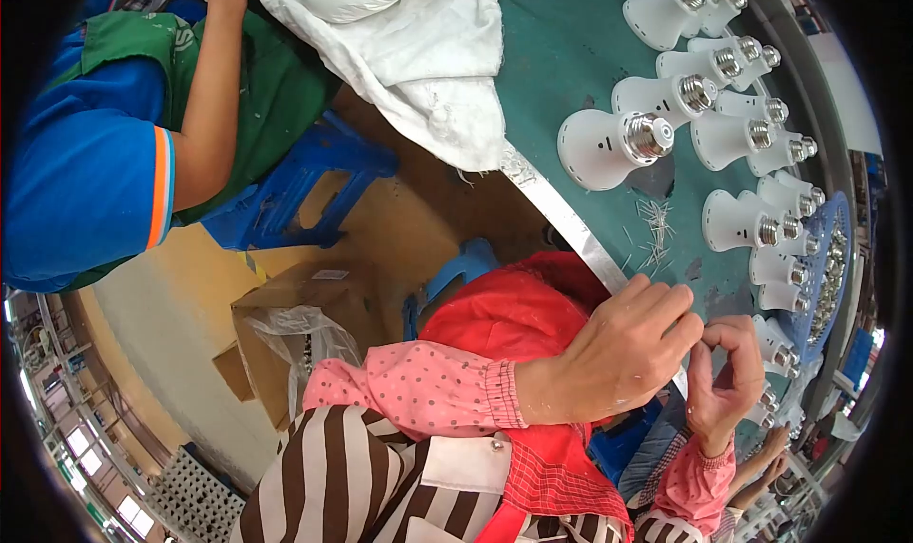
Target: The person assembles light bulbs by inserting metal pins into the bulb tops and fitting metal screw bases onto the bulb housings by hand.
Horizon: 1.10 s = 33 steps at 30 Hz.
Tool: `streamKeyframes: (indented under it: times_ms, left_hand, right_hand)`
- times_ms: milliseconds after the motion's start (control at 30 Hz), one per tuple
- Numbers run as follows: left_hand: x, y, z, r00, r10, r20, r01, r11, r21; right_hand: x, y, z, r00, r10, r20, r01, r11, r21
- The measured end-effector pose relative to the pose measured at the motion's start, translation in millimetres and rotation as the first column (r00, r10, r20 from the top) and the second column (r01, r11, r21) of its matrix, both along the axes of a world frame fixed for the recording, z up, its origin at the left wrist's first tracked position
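Note:
My left hand [623,353] is closed, its fingers curled together over the table edge. Right beside it, my right hand [728,377] has thumb and forefinger pressed together, the fingertips of both hands nearly meeting. Anything held between them is too small to make out. Just beyond lies a loose pile of thin white pins [654,234] on the green tabletop [547,77]. Several white bulb housings with silver screw caps stand farther back, the nearest one [594,150] at the upper middle.
A blue tray [834,272] of small metal parts sits at the right. White cloth [428,67] drapes over the table corner. A co-worker [86,172] is at the upper left near a blue stool [309,186]. Another person's hands [761,467] show lower right. A cardboard box [319,300] stands below.

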State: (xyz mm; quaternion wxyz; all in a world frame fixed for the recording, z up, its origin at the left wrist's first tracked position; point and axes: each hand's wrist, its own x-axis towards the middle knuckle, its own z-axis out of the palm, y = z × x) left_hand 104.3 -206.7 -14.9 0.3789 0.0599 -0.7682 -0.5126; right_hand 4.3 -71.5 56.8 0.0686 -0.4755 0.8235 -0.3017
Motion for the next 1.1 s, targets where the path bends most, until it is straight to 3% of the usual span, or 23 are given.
streamKeyframes:
  times_ms: [233, 433, 533, 633, 833, 967, 1100]
  left_hand:
    - [2, 5, 1, 0.997, -0.061, 0.041, 0.064, 0.996, -0.069]
    - [0, 10, 3, 0.982, -0.188, 0.026, 0.171, 0.935, 0.312]
    - [-2, 5, 13, 0.972, -0.231, 0.042, 0.206, 0.924, 0.321]
    - [-5, -6, 19, 0.977, -0.164, 0.136, 0.140, 0.975, 0.171]
    - [-8, -5, 25, 0.939, -0.289, 0.187, 0.244, 0.942, 0.231]
    - [-11, 6, 28, 0.919, -0.351, 0.182, 0.314, 0.928, 0.202]
    - [-11, 10, 34, 0.880, -0.410, 0.240, 0.352, 0.902, 0.249]
  right_hand:
    - [8, 6, 3, 0.997, -0.015, -0.072, 0.018, 0.999, 0.038]
    - [5, 13, 5, 1.000, 0.007, -0.004, -0.007, 1.000, 0.017]
    - [-1, 14, 7, 0.997, 0.025, 0.075, -0.019, 0.998, -0.068]
    - [-6, 20, 11, 0.998, -0.038, 0.048, 0.044, 0.993, -0.110]
    - [0, 27, 9, 0.996, -0.082, 0.029, 0.086, 0.972, -0.221]
    - [-4, 36, -6, 0.997, -0.009, -0.081, -0.008, 0.977, -0.213]
    - [-1, 45, -7, 1.000, -0.006, -0.003, 0.005, 0.968, -0.252]
